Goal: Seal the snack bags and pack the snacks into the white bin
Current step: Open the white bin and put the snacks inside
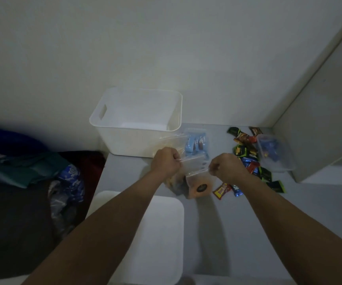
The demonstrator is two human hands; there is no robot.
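Just in front of the one white bin (135,122), left hand (166,161) and right hand (226,166) pinch one clear snack bag (196,182) by its top corners. Two more bags (194,144) lie behind; loose packets (246,159) too jumbled to count.

Head-worn view, forward and down

It is dim in here, the whole room greyish with a faint green cast on the wall (166,48). What light there is falls from above and behind the person: their forearms throw soft, long shadows down the counter (238,233). The left side sinks almost to black, so the heap of cloth (22,167) barely reads. No glare anywhere. Detail is soft and smeary, wrapper print unreadable. The wide lens bends the cabinet edge (309,79) at right.
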